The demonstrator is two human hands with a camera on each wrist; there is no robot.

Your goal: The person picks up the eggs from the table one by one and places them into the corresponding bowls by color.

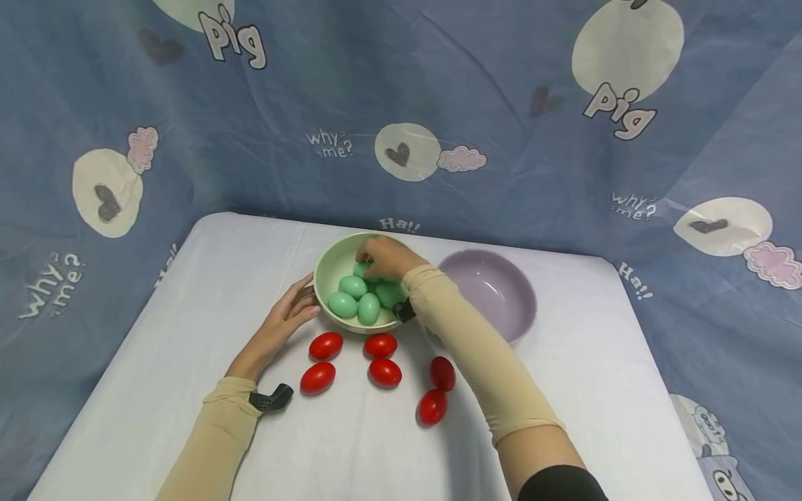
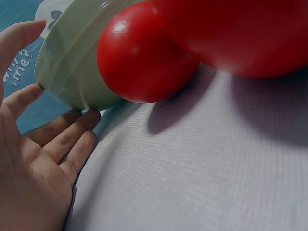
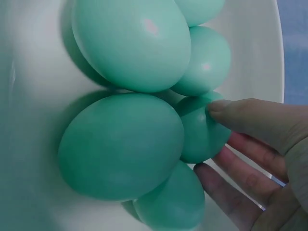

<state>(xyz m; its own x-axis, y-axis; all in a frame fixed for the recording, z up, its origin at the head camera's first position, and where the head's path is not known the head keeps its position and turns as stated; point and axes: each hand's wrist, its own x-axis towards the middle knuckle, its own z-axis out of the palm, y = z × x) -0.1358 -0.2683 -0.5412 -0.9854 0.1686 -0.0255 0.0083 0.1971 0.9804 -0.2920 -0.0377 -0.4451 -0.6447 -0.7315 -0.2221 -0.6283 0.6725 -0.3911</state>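
Several green eggs [image 1: 353, 286] lie in a light green bowl [image 1: 333, 270] at the back middle of the table. My right hand [image 1: 390, 257] reaches into this bowl. In the right wrist view, its thumb lies on one green egg [image 3: 197, 137] while the other fingers are around the far side, pinching it among the others. My left hand [image 1: 285, 323] is at the bowl's left side, fingers loosely extended. In the left wrist view its fingertips [image 2: 90, 118] are right at the outer wall of the bowl [image 2: 67, 72].
Several red eggs [image 1: 385, 373] lie in pairs on the white cloth in front of the green bowl. A purple bowl [image 1: 520, 306] stands to its right, partly behind my right forearm. A blue printed curtain [image 1: 401, 202] hangs behind the table.
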